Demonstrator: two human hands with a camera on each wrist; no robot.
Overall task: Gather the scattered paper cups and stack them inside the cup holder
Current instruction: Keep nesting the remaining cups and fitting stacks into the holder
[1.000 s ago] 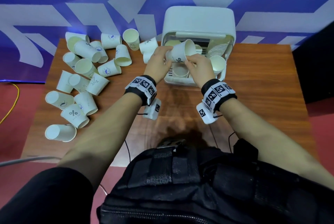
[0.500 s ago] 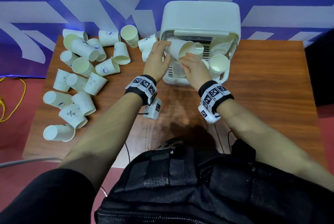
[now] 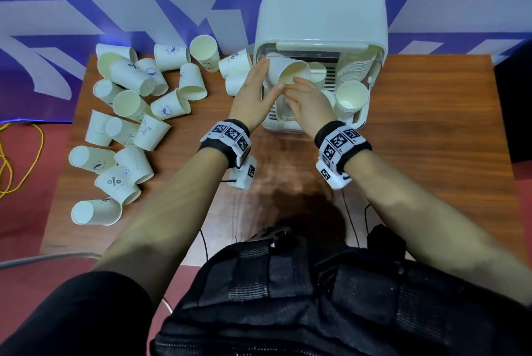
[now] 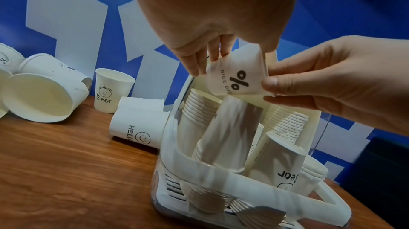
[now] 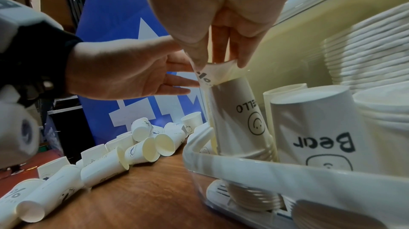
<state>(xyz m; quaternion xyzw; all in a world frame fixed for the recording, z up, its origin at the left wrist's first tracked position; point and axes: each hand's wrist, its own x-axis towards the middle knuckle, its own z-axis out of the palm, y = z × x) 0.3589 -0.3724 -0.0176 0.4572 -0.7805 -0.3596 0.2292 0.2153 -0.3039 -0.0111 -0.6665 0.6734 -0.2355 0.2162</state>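
Paper cup (image 4: 238, 73) held mouth-down over the inverted stack (image 4: 223, 127) in the cup holder (image 3: 321, 22) at the counter's far edge. Right hand (image 3: 309, 102) pinching its rim; left hand (image 3: 253, 91) fingers straight against the base. Probably light, thin-walled, easily crushed: best gripped gently near the stiffer rim. Stack's bottom hidden behind the front rail.

1. The head view is evenly and moderately lit, colours cool; a dark, soft shadow lies on the surface (image 3: 302, 209) at 6 o'clock, just ahead of the torso.
2. Wide-angle bending curves the wall pattern and the surface edges toward 9 and 3 o'clock.
3. Both wrist views are dimmer, the palms at 12 o'clock large, soft and out of focus.
4. The cup holder (image 4: 199, 176) rim smears with blur at 5 o'clock; grey shadow bands cross its stacked cups.
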